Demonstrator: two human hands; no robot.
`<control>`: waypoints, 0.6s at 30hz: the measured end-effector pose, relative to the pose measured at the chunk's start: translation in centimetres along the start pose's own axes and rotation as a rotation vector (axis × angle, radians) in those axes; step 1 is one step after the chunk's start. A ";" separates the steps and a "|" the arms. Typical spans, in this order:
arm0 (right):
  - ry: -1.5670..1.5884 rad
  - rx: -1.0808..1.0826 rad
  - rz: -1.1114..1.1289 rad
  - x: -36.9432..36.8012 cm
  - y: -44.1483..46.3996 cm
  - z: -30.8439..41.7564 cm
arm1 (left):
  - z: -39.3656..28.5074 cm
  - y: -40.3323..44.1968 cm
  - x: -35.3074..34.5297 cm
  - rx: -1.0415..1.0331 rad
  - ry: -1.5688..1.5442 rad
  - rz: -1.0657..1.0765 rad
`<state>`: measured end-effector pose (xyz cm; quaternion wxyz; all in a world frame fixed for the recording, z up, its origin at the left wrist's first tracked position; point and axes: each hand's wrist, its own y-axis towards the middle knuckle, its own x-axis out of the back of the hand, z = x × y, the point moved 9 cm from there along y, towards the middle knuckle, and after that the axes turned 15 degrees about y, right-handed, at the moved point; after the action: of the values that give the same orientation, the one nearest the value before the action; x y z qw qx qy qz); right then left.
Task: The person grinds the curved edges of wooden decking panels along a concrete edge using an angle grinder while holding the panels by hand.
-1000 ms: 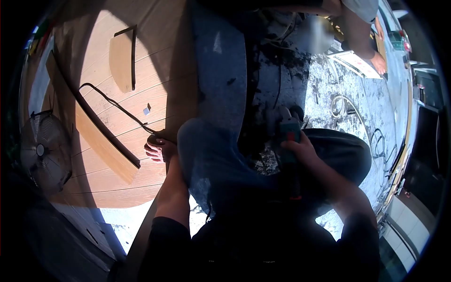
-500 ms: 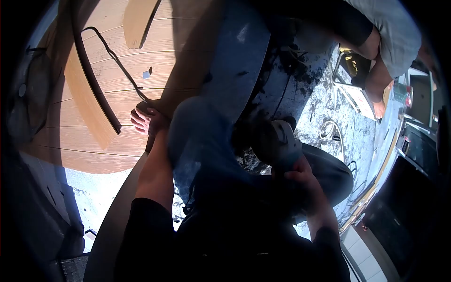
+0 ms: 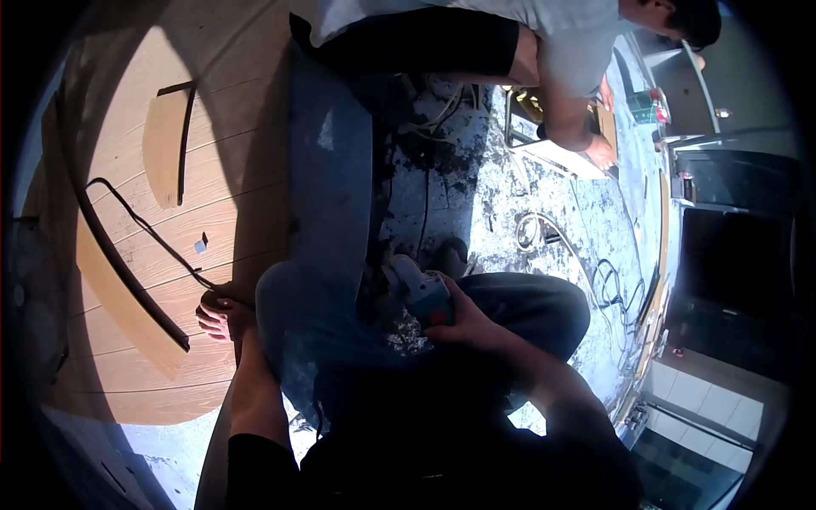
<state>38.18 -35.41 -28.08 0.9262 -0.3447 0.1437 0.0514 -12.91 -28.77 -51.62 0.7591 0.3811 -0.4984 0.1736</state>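
Stained floor [image 3: 501, 200] lies beyond the tool [image 3: 418, 287] the right hand [image 3: 463, 316] holds, likely heavy, stiff, best gripped round its body [image 3: 432, 304]; the left hand's [image 3: 224, 320] hold is unclear.

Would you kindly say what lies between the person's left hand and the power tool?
The head view shows the person's bent left leg between the left hand and the power tool in the right hand.

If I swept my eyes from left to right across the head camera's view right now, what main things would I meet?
Long curved wooden strip → left hand → power tool → right hand → pale cable loop → another person's lower hand → green box-like item.
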 end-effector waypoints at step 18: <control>-0.185 0.077 -0.140 2.9 2.0 -3.1 | -1.7 0.9 2.6 0.058 0.001 -0.011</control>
<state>39.81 -35.96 -32.38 0.9494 -0.3119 0.0350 0.0126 -11.29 -27.17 -49.33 0.7491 0.4054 -0.4905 0.1840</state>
